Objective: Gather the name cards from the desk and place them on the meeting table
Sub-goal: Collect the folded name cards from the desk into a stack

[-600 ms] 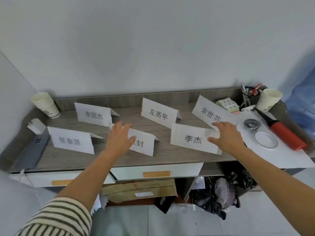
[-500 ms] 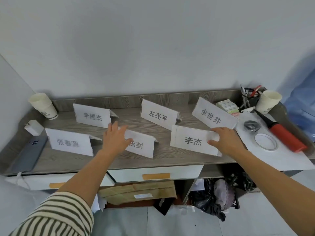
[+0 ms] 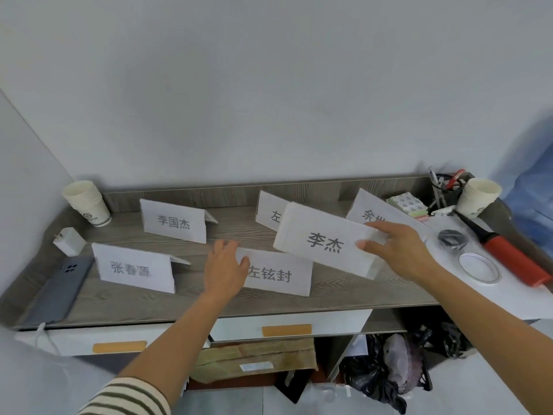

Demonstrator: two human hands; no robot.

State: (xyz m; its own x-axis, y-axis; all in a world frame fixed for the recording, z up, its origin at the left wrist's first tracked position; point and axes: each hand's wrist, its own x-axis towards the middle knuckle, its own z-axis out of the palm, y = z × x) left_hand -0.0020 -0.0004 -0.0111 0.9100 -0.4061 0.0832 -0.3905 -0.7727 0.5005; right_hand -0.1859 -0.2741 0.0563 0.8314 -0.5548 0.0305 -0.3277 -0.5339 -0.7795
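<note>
Your right hand held the 李杰 card by its right end. The fingers were clamped over the top edge and the thumb pressed the front face. The card sat raised over the middle of the counter, sloping down to the right. It overlapped two more cards along the back edge, hiding most of their print.

Your left hand was on the left end of the 左铉封 card, which stood near the front edge. Its fingers reached nearly straight behind the top corner and the thumb lay on the front, so the card was pinched between them.

The 李国杰 card stood toward the back left. The 张春源 card stood in front of it, just left of your left hand. A phone lay at the left end beside a charger. A cup stood in the back-left corner. At the right end lay a tape roll and a red pump.
</note>
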